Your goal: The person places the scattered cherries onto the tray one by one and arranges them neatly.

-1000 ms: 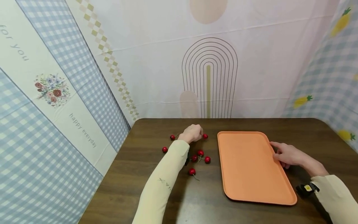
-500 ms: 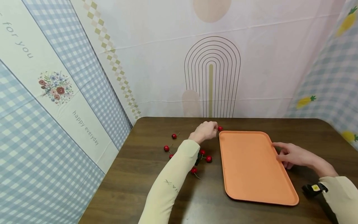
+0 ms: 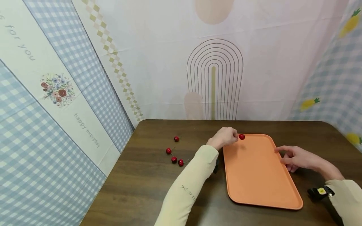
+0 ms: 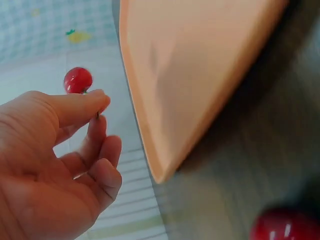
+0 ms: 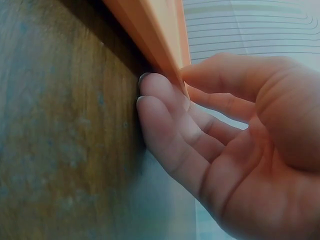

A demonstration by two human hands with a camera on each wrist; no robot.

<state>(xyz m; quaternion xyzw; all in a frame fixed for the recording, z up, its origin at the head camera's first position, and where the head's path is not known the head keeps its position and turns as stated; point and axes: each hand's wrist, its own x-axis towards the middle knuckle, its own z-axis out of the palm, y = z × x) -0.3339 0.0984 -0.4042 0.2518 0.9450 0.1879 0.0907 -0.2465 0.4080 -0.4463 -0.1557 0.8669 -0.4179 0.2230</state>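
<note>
My left hand [image 3: 224, 137] pinches a thin stem between thumb and fingertips, and a red cherry [image 3: 241, 137] hangs from it. In the head view, this cherry is over the far left corner of the orange tray [image 3: 257, 169]. The left wrist view shows the cherry [image 4: 78, 80] above the thumb, with the other fingers curled. At the tray's right side, my right hand [image 3: 299, 158] holds the rim. In the right wrist view, the thumb presses the rim from above while other fingers [image 5: 157, 117] curl below it, close to the table.
Several cherries [image 3: 174, 160] with stems lie on the dark wooden table [image 3: 135, 188], left of the tray. My left forearm [image 3: 186, 185] covers the table between them. A blurred cherry [image 4: 285, 225] shows low in the left wrist view. Printed cloth [image 3: 158, 78] hangs behind the table.
My left hand has moved right from the table to over the tray's far left corner, carrying the cherry by its stem. My right hand has stayed at the tray's right rim.
</note>
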